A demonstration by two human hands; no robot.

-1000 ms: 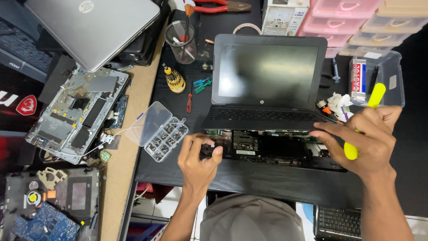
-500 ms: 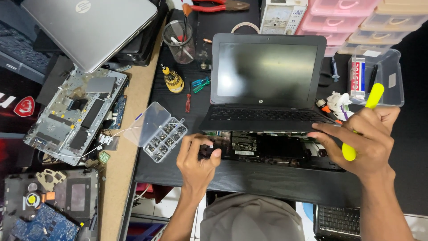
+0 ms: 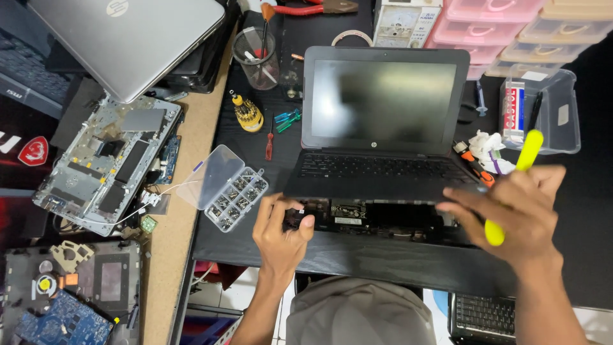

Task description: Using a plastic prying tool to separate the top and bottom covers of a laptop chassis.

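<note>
A black laptop [image 3: 383, 108] stands open on the dark mat, its keyboard deck [image 3: 377, 171] lifted off the base so the inner boards [image 3: 357, 214] show along the front. My left hand [image 3: 281, 233] pinches the deck's front left corner. My right hand [image 3: 517, 214] holds a yellow pry tool [image 3: 514, 191] and rests its fingers on the deck's front right edge.
An open clear screw box [image 3: 223, 188] lies left of the laptop, beside a red screwdriver [image 3: 270, 144] and a yellow bit holder [image 3: 247, 114]. Stripped laptop chassis [image 3: 105, 163] and a silver laptop [image 3: 134, 38] fill the left. Pink drawers [image 3: 511, 25] and a clear bin [image 3: 543, 108] stand at right.
My right hand has shifted slightly left along the front right edge with the yellow tool. My left hand's fingers have opened a little at the left corner.
</note>
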